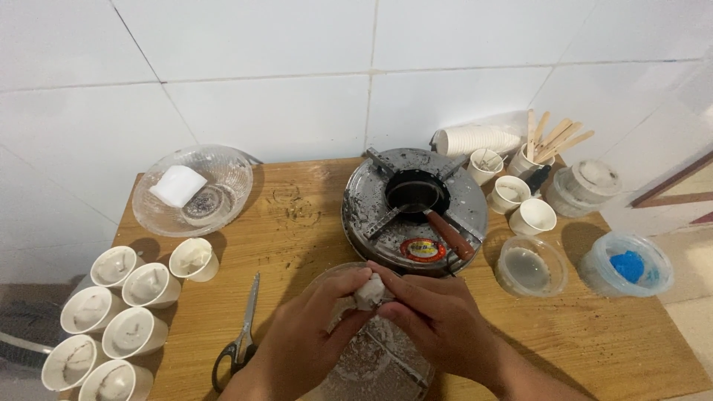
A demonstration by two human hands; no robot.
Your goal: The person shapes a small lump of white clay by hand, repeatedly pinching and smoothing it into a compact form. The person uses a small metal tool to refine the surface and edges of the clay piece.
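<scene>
both hands (375,315) pinch one white lump (369,292) beside seven filled cups (119,319).

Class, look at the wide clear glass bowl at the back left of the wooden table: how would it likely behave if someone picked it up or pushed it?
The glass bowl looks thick and ribbed, so probably heavy for its size and breakable if dropped. Its broad, shallow shape suggests it would slide rather than tip on the wooden table. The white block lying loose inside would likely shift when the bowl moves.
</scene>
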